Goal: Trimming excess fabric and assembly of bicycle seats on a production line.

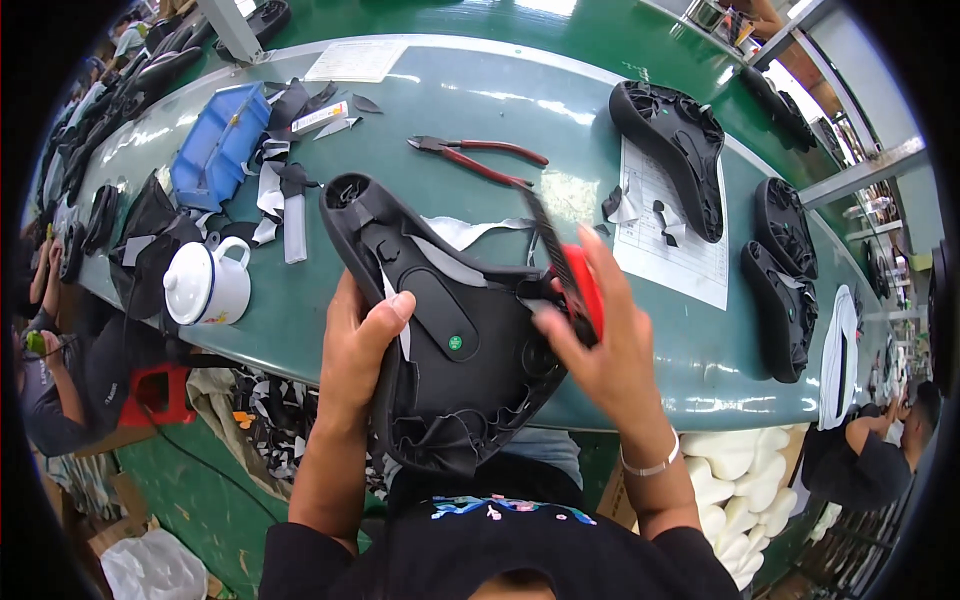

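Observation:
My left hand (362,335) grips the left edge of a black saddle-shaped seat (430,340), thumb on top. The seat is tilted underside up, with a narrow end pointing away and black covering gathered round its wide rim. A small green sticker (456,342) marks its middle. My right hand (605,345) is closed round a red-handled utility knife (588,290), its dark blade pointing up and away above the seat's right edge. Fingertips and part of the handle overlap, so the grip is partly hidden. A whitish strip (465,230) lies on the table behind the seat.
Red-handled cutting pliers (480,153) lie on the green table (450,85). At left are a blue bin (218,145), dark and white scraps (270,190) and a white mug (208,282). More black seats (670,150) stand at right, one on a printed sheet (675,235).

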Tool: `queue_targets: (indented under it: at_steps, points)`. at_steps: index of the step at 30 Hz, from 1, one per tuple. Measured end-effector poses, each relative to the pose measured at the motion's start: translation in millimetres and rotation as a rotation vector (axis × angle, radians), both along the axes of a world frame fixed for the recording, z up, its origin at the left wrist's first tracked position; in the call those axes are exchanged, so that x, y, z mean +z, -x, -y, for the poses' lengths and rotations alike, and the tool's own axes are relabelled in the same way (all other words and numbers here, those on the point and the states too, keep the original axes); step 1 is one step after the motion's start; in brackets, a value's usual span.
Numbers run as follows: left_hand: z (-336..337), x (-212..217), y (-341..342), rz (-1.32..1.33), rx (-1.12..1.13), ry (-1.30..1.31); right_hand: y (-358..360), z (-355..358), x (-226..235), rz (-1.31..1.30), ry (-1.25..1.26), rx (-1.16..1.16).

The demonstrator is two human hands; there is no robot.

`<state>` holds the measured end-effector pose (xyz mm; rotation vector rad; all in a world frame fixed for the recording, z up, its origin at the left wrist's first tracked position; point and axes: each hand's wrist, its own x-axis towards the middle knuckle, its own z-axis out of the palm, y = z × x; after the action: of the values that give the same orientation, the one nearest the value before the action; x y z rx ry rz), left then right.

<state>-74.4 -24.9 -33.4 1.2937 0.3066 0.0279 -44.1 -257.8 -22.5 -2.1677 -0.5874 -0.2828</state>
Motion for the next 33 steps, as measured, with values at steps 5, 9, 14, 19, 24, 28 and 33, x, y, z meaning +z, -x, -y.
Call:
queue_targets:
  at_steps: [5, 9, 14, 19, 24, 28, 33]
  points:
    - [-16, -32, 9, 0.189, 0.31, -1.068, -29, 21, -4, -0.457, -0.414, -0.162]
    - [30, 13, -26, 0.58, -0.25, -1.204, -18, 2, 8, -0.412, -0.281, -0.027]
    - [53, -12, -44, 0.705, -0.469, -1.246, -1, 26, 14, -0.309, -0.067, 0.07]
    - [48, -1, -44, 0.562, -0.64, -0.956, 8, 66, 16, -0.049, 0.481, 0.155]
    - [46, 3, -43, 0.319, -0.548, -0.853, 23, 51, 19, -0.061, 0.804, 0.164]
    - [36, 9, -53, 0.181, -0.286, 0.313, 83, 52, 5, -0.12, 0.771, -0.042]
    - [32, 4, -45, 0.304, -0.375, 0.173, 69, 34, 2, -0.195, 0.59, -0.147]
